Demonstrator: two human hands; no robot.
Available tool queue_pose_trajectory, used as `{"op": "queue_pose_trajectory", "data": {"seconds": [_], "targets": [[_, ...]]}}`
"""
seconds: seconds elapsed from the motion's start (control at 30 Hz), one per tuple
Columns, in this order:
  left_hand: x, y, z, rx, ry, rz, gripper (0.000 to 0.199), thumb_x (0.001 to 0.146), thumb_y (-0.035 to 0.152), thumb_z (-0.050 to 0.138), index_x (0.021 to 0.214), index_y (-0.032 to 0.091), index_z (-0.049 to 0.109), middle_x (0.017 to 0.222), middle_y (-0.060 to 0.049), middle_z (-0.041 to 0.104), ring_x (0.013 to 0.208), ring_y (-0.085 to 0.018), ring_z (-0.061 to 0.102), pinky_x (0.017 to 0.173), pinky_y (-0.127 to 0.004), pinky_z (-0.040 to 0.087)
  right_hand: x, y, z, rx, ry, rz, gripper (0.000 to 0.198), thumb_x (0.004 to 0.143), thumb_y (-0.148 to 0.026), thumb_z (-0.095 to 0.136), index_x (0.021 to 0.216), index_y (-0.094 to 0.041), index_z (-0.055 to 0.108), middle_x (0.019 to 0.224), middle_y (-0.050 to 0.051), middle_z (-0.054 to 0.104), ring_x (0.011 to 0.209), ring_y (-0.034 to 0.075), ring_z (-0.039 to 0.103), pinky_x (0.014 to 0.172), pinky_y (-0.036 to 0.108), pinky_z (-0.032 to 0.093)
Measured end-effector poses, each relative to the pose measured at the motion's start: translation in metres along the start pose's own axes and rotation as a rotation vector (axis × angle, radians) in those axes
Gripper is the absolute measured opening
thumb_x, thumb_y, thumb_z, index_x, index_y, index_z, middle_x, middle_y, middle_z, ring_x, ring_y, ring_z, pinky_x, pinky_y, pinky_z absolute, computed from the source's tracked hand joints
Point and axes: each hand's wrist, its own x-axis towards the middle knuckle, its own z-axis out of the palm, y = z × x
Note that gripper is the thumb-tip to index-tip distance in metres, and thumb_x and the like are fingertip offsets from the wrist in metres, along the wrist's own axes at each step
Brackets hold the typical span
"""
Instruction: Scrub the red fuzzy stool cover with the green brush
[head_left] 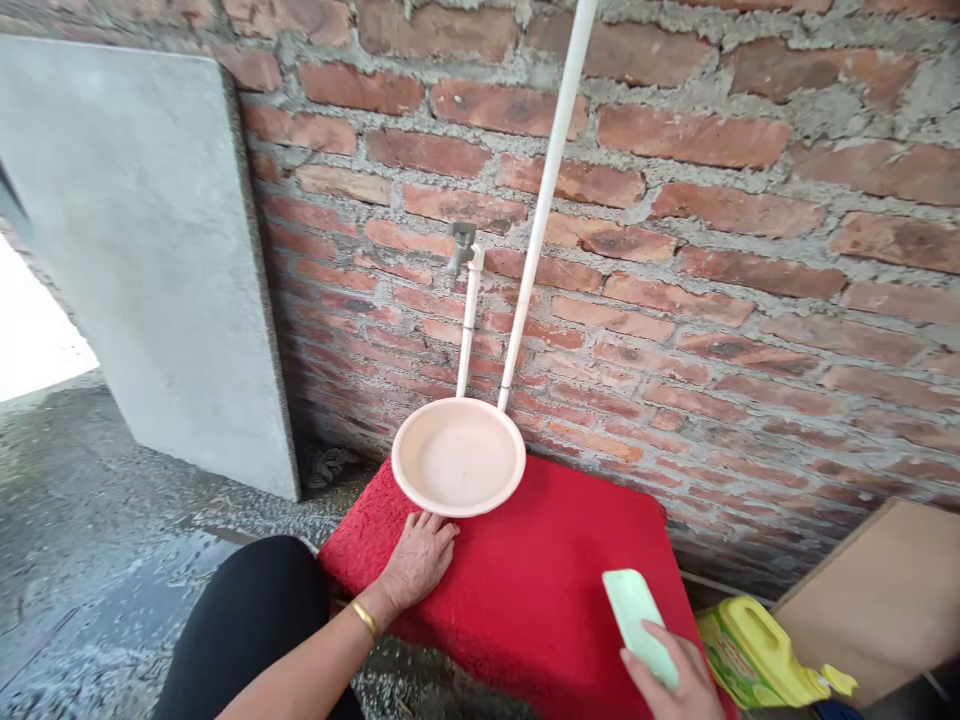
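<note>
A red fleecy cloth (555,545) lies spread over a low table-like surface. At its far edge sits a pale pink basin (461,465), whose pale bottom shows no object inside. My left hand (421,553), with a gold bangle on the wrist, lies flat on the cloth with its fingertips just below the basin's near rim; whether they touch it I cannot tell. At the cloth's right side, my right hand (671,675) grips a mint-green oblong piece (637,620) between thumb and fingers. Its underside is hidden.
Behind stands a brick wall (697,270) with a tap (462,248) on a short pipe and a long white pipe (546,200). A grey slab (157,250) leans at left beside wet ground (150,570). At right are a yellow jug (761,650) and brown board (885,590).
</note>
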Motion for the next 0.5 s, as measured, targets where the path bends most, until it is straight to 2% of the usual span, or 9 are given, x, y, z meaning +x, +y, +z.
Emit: {"op": "queue_pose_trajectory", "data": {"seconds": [0.1, 0.17, 0.23, 0.37, 0.5], "targets": [[0.0, 0.004, -0.006, 0.011, -0.069, -0.043, 0.028, 0.091, 0.014, 0.048, 0.11, 0.026, 0.065, 0.116, -0.008, 0.062, 0.113, -0.027, 0.055, 0.096, -0.046, 0.041, 0.005, -0.06, 0.041, 0.088, -0.275, -0.222, 0.041, 0.07, -0.043, 0.063, 0.107, -0.028, 0.07, 0.113, 0.004, 0.064, 0.106, 0.025, 0.063, 0.092, 0.032, 0.051], [-0.003, 0.008, -0.015, -0.017, -0.114, -0.075, 0.033, 0.089, 0.015, 0.051, 0.117, 0.026, 0.062, 0.121, -0.009, 0.059, 0.117, -0.028, 0.054, 0.099, -0.049, 0.042, 0.009, -0.094, 0.061, 0.091, -0.386, -0.356, 0.041, 0.066, -0.027, 0.06, 0.106, -0.028, 0.071, 0.112, 0.003, 0.064, 0.105, 0.024, 0.062, 0.092, 0.033, 0.05], [-0.009, 0.015, -0.028, -0.111, -0.145, -0.056, 0.045, 0.086, 0.019, 0.056, 0.13, 0.03, 0.055, 0.13, -0.01, 0.055, 0.121, -0.029, 0.052, 0.103, -0.05, 0.041, 0.015, -0.117, 0.072, 0.087, -0.459, -0.465, 0.048, 0.06, -0.017, 0.055, 0.104, -0.027, 0.071, 0.11, 0.003, 0.064, 0.103, 0.023, 0.062, 0.091, 0.033, 0.049], [-0.015, 0.039, -0.048, -0.349, -0.262, 0.104, 0.077, 0.079, 0.037, 0.07, 0.148, 0.039, 0.034, 0.148, -0.008, 0.042, 0.133, -0.032, 0.043, 0.11, -0.052, 0.036, 0.028, -0.137, 0.078, 0.108, -0.556, -0.62, 0.056, 0.054, -0.009, 0.05, 0.104, -0.025, 0.071, 0.109, 0.004, 0.063, 0.102, 0.022, 0.061, 0.091, 0.034, 0.048], [-0.009, 0.063, -0.036, -0.306, -0.344, 0.231, 0.091, 0.074, 0.052, 0.075, 0.151, 0.037, 0.028, 0.156, -0.011, 0.031, 0.138, -0.037, 0.035, 0.111, -0.059, 0.031, 0.031, -0.141, 0.079, 0.151, -0.658, -0.646, 0.055, 0.055, -0.008, 0.048, 0.103, -0.024, 0.07, 0.115, 0.005, 0.061, 0.106, 0.022, 0.061, 0.093, 0.033, 0.048]]}}
